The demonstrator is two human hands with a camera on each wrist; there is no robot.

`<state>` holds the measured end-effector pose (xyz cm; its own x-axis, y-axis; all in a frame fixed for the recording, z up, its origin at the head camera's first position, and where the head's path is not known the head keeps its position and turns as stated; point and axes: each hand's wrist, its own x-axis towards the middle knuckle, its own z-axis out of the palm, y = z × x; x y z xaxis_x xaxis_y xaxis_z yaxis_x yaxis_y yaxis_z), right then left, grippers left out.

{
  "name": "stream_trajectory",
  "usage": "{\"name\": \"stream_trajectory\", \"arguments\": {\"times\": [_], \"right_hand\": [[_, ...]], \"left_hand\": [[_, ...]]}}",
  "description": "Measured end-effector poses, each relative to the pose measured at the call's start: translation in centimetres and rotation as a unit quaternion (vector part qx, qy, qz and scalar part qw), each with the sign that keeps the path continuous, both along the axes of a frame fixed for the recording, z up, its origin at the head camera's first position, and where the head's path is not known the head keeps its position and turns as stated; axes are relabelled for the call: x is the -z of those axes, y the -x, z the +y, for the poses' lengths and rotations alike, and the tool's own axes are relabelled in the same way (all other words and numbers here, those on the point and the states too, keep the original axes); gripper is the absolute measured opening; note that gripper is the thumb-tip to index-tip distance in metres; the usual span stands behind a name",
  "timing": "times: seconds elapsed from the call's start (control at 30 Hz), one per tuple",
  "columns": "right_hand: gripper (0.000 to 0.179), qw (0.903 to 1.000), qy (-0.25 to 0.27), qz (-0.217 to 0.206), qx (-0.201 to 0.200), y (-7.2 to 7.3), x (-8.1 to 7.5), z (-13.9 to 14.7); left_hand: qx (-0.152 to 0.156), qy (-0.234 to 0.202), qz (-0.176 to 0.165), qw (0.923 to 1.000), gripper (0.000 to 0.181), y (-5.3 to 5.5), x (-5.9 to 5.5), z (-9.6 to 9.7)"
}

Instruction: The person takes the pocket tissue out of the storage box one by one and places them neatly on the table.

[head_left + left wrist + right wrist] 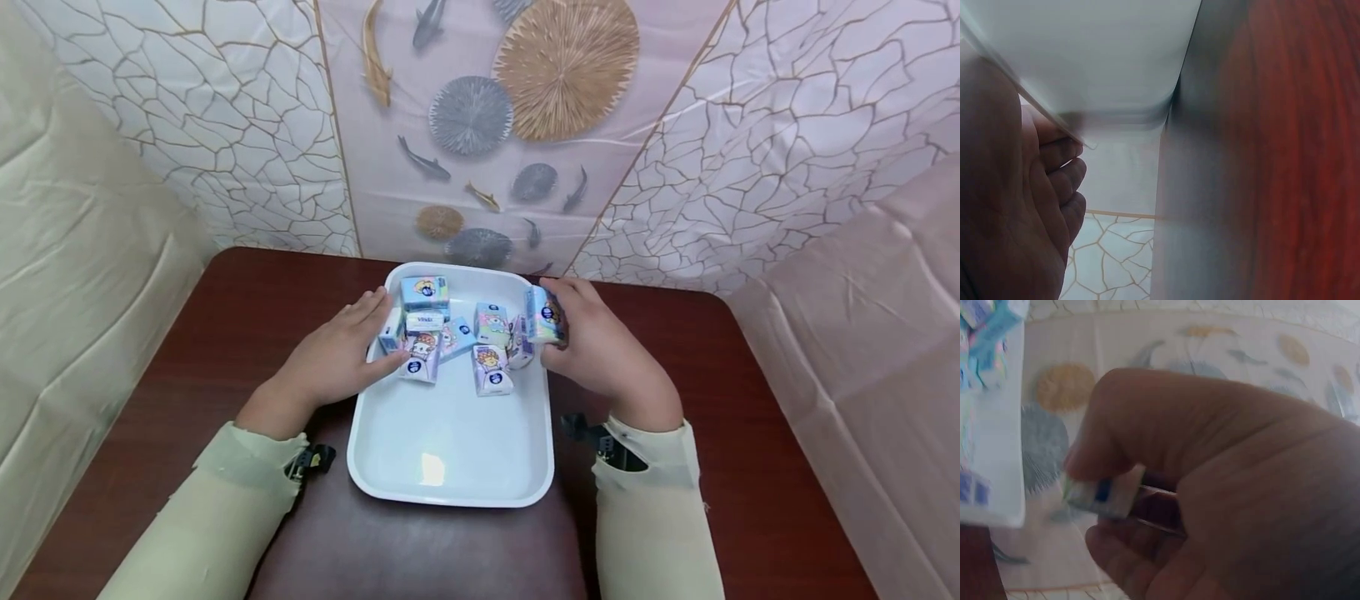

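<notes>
A white tray (pixel 453 437) holds several small tissue packs with pastel cartoon prints, among them a blue pack (pixel 424 291) at the back left and a purple pack (pixel 491 372) nearer the middle. My left hand (pixel 326 358) rests at the tray's left rim, fingers fairly straight, its thumb reaching over the rim beside the left-hand packs. In the left wrist view, its fingers (pixel 1063 178) lie along the outside of the rim. Above the right rim, my right hand (pixel 600 346) grips a blue tissue pack (pixel 543 315) between thumb and fingers. That hand partly hides the pack in the right wrist view.
The tray stands on a dark red-brown wooden table (pixel 720 467). A patterned cloth backdrop (pixel 480 183) rises right behind the table's far edge. Beige cloth (pixel 870 333) hangs at both sides. The front half of the tray is bare.
</notes>
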<state>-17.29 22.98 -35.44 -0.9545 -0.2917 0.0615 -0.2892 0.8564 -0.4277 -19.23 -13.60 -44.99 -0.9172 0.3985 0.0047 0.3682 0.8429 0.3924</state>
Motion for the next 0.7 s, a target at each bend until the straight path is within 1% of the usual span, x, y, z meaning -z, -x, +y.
{"name": "stream_trajectory", "arguments": {"times": [0.13,0.3,0.5,0.7], "right_hand": [[0.087,0.9993,-0.018,-0.023,0.023,-0.1,-0.2,1.2],[0.084,0.9968,-0.036,-0.062,0.037,-0.2,-0.2,1.8],[0.083,0.9950,-0.047,-0.076,0.045,-0.1,0.0,2.3],[0.085,0.9907,-0.065,-0.100,0.065,0.3,0.6,2.9]], "left_hand": [[0.003,-0.005,0.001,1.0000,0.104,0.0,0.1,-0.1],[0.005,-0.005,0.005,1.0000,0.104,0.2,0.3,-0.3],[0.007,-0.007,0.003,0.9999,0.105,0.1,0.2,-0.4],[0.006,-0.004,0.001,1.0000,0.105,0.1,0.3,-0.1]]}}
